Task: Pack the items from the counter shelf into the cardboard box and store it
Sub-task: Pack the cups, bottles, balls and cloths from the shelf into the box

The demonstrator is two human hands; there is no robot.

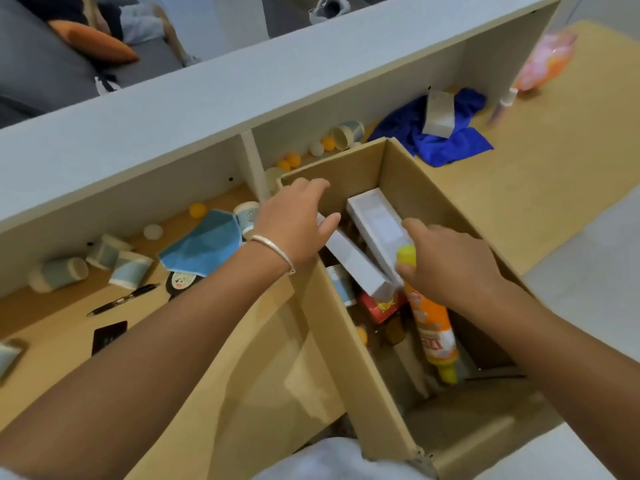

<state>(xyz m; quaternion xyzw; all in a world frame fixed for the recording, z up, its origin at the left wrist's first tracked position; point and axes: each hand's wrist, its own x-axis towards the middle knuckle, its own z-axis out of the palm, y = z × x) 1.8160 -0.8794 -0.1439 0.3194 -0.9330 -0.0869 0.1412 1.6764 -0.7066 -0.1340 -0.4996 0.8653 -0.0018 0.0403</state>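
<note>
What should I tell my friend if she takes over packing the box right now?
Left hand: open, fingers over the cardboard box rim, touching a white carton.
Right hand: grips the yellow-capped orange bottle, standing it inside the box.
Done: two white cartons, a red packet and a paper cup are already in the box.
Left: on the shelf remain paper cups, ping-pong balls, a blue face mask, a pen, a blue cloth and another white carton. Then store the box.
</note>
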